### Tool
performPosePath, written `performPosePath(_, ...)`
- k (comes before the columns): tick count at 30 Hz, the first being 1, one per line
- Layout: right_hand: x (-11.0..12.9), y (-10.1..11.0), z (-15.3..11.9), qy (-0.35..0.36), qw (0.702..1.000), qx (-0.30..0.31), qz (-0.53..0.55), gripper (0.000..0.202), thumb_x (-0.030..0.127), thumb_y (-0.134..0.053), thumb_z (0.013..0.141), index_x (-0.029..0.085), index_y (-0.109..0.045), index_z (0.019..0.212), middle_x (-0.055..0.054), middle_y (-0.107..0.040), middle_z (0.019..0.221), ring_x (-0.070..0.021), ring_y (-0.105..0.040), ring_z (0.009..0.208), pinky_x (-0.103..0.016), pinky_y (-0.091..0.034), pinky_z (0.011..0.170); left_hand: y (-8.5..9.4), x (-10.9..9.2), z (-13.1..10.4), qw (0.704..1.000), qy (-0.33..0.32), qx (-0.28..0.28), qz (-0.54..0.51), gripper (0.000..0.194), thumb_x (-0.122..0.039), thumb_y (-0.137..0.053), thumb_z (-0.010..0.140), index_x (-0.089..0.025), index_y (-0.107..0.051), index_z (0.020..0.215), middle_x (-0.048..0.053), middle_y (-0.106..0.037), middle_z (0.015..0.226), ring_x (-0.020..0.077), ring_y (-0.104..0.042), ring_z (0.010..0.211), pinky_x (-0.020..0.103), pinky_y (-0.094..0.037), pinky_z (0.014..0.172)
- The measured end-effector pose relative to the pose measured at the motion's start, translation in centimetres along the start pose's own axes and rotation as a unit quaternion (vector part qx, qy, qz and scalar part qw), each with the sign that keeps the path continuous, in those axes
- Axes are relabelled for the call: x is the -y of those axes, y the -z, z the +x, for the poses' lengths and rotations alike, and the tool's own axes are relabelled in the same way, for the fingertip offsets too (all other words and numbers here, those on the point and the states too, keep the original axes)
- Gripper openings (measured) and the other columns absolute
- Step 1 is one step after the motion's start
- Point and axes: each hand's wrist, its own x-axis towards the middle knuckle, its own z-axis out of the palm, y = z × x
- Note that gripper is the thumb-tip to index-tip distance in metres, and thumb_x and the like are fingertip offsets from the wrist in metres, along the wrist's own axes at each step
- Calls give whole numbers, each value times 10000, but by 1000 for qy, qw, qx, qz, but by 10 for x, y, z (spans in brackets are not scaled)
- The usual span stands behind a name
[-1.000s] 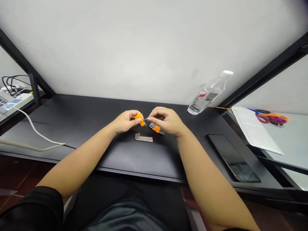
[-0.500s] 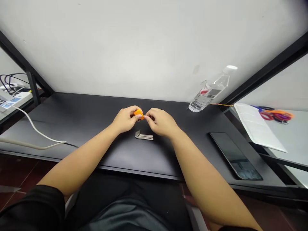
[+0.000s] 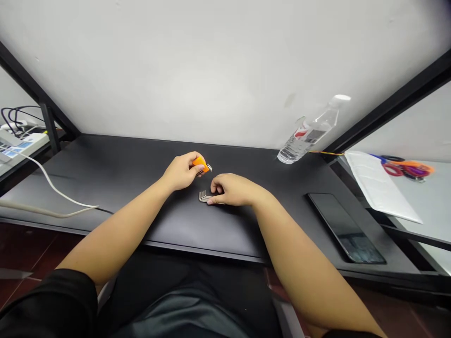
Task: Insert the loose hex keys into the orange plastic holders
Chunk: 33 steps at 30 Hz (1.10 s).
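My left hand (image 3: 181,171) grips a small orange hex-key holder (image 3: 200,163) above the black desk (image 3: 116,173); short metal key ends stick out of its right side. My right hand (image 3: 230,190) is down on the desk with its fingers curled over a few loose L-shaped metal hex keys (image 3: 203,195), and its fingertips touch them. The bent ends of the keys show to the left of my fingers; the rest is hidden under the hand.
A clear water bottle (image 3: 310,134) lies tilted at the back right. A dark phone (image 3: 345,227) lies flat on the right. Papers (image 3: 378,185) and scissors (image 3: 405,166) are on a white table further right. A white cable (image 3: 52,190) and power strip (image 3: 17,145) are at left.
My right hand has left the orange holder and dropped to the loose hex keys on the desk. The left hand keeps the holder and has shifted slightly.
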Motion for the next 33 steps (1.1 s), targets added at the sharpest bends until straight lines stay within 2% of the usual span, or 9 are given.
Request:
performPosePath(3, 3, -2, 0, -17, 999, 45, -24, 322, 550, -727, 803, 243, -704, 898, -29, -713, 895, -174, -596, 726, -291, -346, 581, 0, -1, -1, 1000, -4, 3, 5, 108, -255, -597, 867, -212, -649, 951, 25, -754, 845, 186, -702, 771, 325, -529, 788)
performPosePath(8, 7, 1, -2, -21, 996, 74, -48, 324, 549, -736, 790, 245, -704, 898, -34, -709, 889, -183, -595, 729, -293, -341, 579, -2, -2, -2, 1000, -10, 10, 10, 104, -263, -599, 871, -216, -652, 947, 26, -757, 851, 183, -696, 756, 328, -533, 789)
performPosePath(16, 9, 2, -4, 16, 994, 105, -30, 225, 451, -726, 814, 235, -676, 847, -13, -696, 851, -151, -575, 682, -266, -350, 565, -5, 2, 0, 999, -18, 36, -11, 109, -260, -600, 875, -205, -651, 954, 39, -762, 880, 177, -704, 767, 328, -542, 798)
performPosePath(20, 8, 4, -7, 67, 994, 86, -15, 136, 339, -705, 816, 215, -664, 781, -13, -688, 801, -136, -551, 640, -260, -361, 565, -4, 2, -1, 999, -18, 44, -22, 111, -264, -607, 874, -206, -652, 957, 44, -764, 908, 180, -706, 781, 332, -544, 807)
performPosePath(23, 6, 9, -12, 149, 988, 18, 27, 115, 298, -677, 834, 203, -663, 771, -17, -685, 789, -137, -560, 655, -258, -401, 591, -4, 2, -1, 998, -21, 43, -33, 125, -287, -622, 873, -203, -651, 961, 50, -761, 932, 187, -711, 811, 336, -547, 813)
performPosePath(25, 4, 13, -14, 185, 976, -83, 85, 117, 305, -646, 875, 203, -677, 827, -23, -698, 816, -145, -592, 692, -261, -445, 629, -4, 2, 0, 998, -25, 40, -43, 151, -313, -636, 873, -196, -652, 967, 54, -755, 926, 192, -711, 828, 337, -549, 816)
performPosePath(29, 3, 13, -13, 163, 912, -322, 196, 155, 343, -619, 932, 212, -695, 967, -43, -741, 909, -175, -667, 785, -301, -529, 728, -5, 2, 0, 996, -36, 32, -78, 191, -353, -649, 887, -183, -653, 976, 71, -751, 945, 199, -713, 874, 343, -546, 851)
performPosePath(31, 4, 10, -10, 141, 886, -379, 228, 187, 381, -636, 932, 214, -698, 990, -53, -755, 948, -187, -691, 802, -325, -558, 766, -6, 2, 1, 994, -39, 28, -96, 204, -362, -661, 888, -179, -653, 978, 82, -750, 965, 203, -715, 893, 347, -545, 866)
performPosePath(33, 5, 7, -7, 120, 877, -396, 242, 223, 422, -656, 920, 216, -703, 988, -57, -763, 957, -193, -702, 801, -343, -573, 786, -6, 1, 1, 993, -40, 28, -110, 220, -374, -675, 886, -177, -652, 980, 88, -750, 975, 207, -718, 903, 350, -545, 870)
